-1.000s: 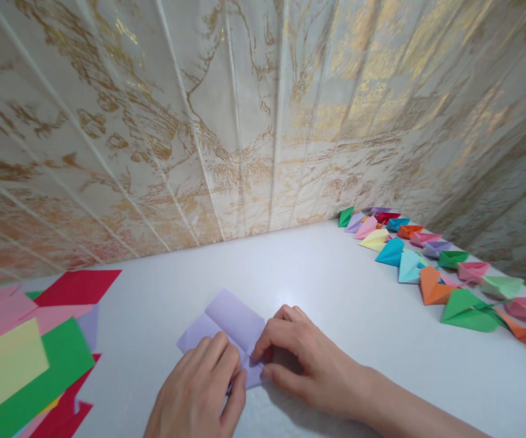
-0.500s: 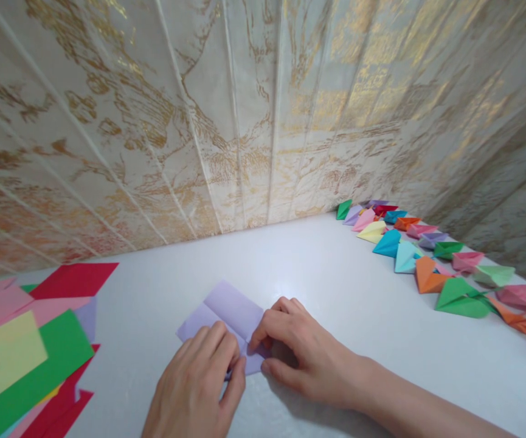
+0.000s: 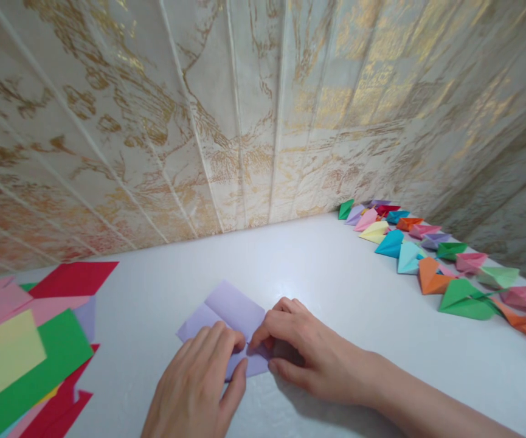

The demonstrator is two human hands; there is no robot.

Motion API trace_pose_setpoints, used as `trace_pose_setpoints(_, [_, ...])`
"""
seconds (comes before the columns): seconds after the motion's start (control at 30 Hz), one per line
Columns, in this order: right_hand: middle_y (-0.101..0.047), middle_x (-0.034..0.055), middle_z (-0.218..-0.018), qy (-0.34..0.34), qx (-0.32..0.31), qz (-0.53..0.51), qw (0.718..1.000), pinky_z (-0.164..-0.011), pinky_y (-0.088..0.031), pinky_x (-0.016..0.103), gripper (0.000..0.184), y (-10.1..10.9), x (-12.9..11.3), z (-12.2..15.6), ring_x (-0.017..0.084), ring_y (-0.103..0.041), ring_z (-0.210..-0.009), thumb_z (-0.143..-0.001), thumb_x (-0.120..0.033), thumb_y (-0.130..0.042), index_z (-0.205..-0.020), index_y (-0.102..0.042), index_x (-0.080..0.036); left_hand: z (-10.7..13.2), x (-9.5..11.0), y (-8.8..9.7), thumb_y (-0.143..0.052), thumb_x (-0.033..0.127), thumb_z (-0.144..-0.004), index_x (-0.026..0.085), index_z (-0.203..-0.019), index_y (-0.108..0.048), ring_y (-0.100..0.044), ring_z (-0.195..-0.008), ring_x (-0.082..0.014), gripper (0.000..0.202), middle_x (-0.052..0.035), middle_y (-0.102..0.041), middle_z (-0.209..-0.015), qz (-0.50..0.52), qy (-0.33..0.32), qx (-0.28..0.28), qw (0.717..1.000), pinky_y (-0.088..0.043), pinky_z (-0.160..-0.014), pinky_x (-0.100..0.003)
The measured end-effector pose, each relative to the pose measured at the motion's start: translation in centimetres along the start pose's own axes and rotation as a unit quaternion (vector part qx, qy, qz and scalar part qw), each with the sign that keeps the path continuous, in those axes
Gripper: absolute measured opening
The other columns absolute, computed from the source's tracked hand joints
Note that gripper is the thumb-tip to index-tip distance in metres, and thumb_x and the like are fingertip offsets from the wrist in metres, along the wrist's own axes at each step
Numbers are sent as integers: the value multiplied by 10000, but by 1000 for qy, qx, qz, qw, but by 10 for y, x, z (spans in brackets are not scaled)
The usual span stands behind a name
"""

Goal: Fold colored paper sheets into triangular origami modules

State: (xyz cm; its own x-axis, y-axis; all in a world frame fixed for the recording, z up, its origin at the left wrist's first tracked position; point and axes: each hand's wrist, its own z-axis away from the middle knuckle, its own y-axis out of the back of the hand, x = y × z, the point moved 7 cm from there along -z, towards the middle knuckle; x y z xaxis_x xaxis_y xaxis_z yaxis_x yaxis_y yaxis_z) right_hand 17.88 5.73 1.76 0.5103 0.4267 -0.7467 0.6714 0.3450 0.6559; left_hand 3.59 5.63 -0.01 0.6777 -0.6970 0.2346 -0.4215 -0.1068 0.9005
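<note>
The grip of the left hand (image 3: 199, 371) is parted slightly between thumb and forefinger and rested on the creased light-purple paper sheet (image 3: 233, 304); the right hand (image 3: 297, 350) is curled at the sheet's right edge, where a pinch cannot be confirmed. The sheet is laid on the glossy white tabletop (image 3: 308, 267), between overlapping multicoloured paper sheets (image 3: 62, 347) at left and rows of folded multicoloured paper pieces (image 3: 436, 241) at right.
</note>
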Motion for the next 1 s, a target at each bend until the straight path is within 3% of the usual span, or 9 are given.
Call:
trace_pose_setpoints(0.23, [-678,38,-976,88,-83,-37,992,-1011,-363,352,531,8,-1,0,163,-569,-953,-744,107,-480,-1085,-753,-193,2,-3,-3,-480,218,-970,267,-973,-487,-611,-745,-206,49,16,-595,-854,19,4,-9,1000,-452,-670,-333])
trace_pose_setpoints(0.63, [-651,41,-960,81,-83,46,992,-934,-390,323,562,1,-3,1,177,-532,-953,-719,148,-554,-1096,-778,-204,0,-3,-2,-478,231,-985,260,-976,-488,-601,-746,-210,32,14,-585,-859,29,9,-19,999,-447,-660,-339])
trace_pose_setpoints(0.77, [-654,32,-988,86,-91,82,989,-931,-383,318,537,0,-6,2,179,-524,-962,-748,113,-574,-1121,-755,-227,2,-4,-4,-476,239,-986,259,-970,-485,-599,-748,-215,27,10,-586,-863,28,10,-22,999,-444,-656,-345])
trace_pose_setpoints(1.0, [-653,32,-1032,122,-99,185,970,-865,-351,340,348,-11,-14,6,191,-513,-936,-880,-88,-623,-1174,-705,-255,2,-4,-6,-473,230,-978,264,-988,-512,-606,-755,-229,52,4,-601,-879,32,18,-18,999,-468,-672,-363])
